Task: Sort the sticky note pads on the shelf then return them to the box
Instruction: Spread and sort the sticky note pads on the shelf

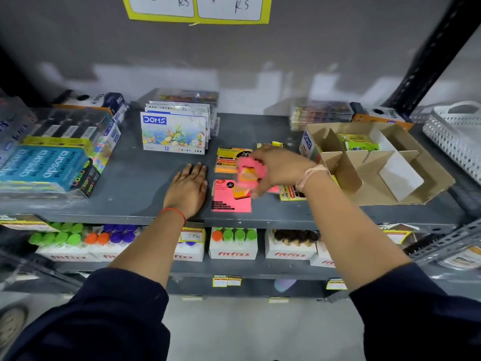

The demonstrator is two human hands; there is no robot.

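Observation:
My right hand holds a pink sticky note pad in the air, blurred, just above a pink pad lying near the front edge of the grey shelf. Behind that lies a stack of orange and yellow pads. A yellow pad pokes out under my right wrist. Another yellow pad shows behind my hand. My left hand rests flat on the shelf, palm down, left of the pink pad. The open cardboard box with dividers stands at right, holding a green pad.
A row of Doms pastel boxes stands at the back centre. Apsara packs fill the left side. A white perforated basket sits at far right. Fitfizz boxes line the shelf below.

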